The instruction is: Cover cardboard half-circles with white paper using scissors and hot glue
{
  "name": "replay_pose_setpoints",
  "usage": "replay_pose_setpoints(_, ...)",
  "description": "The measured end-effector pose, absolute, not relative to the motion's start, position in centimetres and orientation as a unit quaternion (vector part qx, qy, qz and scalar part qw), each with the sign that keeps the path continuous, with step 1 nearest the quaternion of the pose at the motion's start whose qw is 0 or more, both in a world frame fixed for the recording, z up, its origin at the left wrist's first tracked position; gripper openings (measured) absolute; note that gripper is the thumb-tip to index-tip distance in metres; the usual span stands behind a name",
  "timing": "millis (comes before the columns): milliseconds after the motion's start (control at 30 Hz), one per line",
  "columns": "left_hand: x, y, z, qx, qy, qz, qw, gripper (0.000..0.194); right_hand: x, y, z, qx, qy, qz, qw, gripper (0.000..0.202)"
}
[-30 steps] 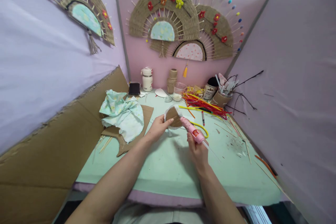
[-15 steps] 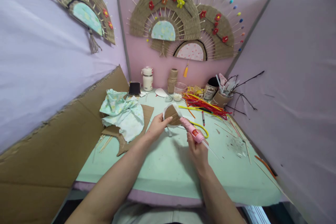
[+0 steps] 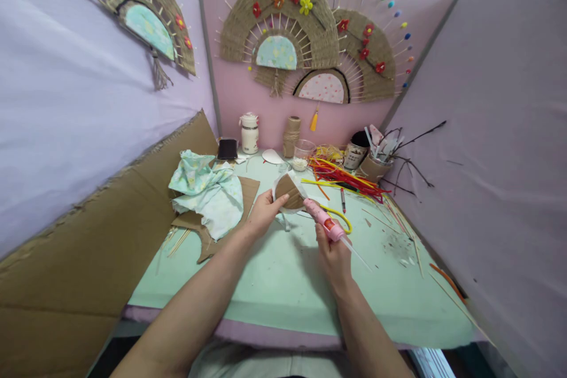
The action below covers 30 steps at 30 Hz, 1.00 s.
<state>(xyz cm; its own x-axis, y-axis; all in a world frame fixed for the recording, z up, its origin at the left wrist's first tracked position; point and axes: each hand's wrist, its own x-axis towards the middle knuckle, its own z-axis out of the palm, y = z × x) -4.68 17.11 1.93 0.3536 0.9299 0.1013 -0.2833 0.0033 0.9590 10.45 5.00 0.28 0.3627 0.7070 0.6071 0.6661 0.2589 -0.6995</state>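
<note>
My left hand [image 3: 267, 211] pinches a small piece of brown cardboard [image 3: 289, 192] with pale fabric showing round its edge, held up over the middle of the table. To the right, my right hand [image 3: 331, 247] is wrapped round a pink glue gun [image 3: 325, 221], with a clear glue stick out of its back end. The gun's tip is close to the cardboard's right edge; whether they touch I cannot tell. Beneath my hands lies the pale green table [image 3: 283, 283].
Crumpled floral fabric [image 3: 212, 189] covers cut cardboard [image 3: 250, 192] at left. Behind are a white bottle [image 3: 250, 134], twine [image 3: 291, 136], a clear cup [image 3: 303, 156] and red pipe cleaners [image 3: 349, 178]. Branches [image 3: 411, 162] stick out at right. Woven fans [image 3: 279, 23] hang behind.
The cardboard piece and my left fingers have shifted and turned slightly to the left. My right hand and the glue gun have barely moved.
</note>
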Motion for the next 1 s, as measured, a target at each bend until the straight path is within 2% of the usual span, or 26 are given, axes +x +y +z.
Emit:
replay_pose_setpoints(467, -4.8, 16.7, 3.5, 0.465, 0.328, 0.500, 0.653, 0.064, 10.5, 5.1, 0.4, -0.608, -0.569, 0.043, 0.552, 0.028)
replay_pose_setpoints(1000, -5.0, 17.1, 3.2, 0.458, 0.289, 0.525, 0.657, 0.054, 10.5, 5.1, 0.4, -0.609, -0.563, 0.064, 0.556, 0.032)
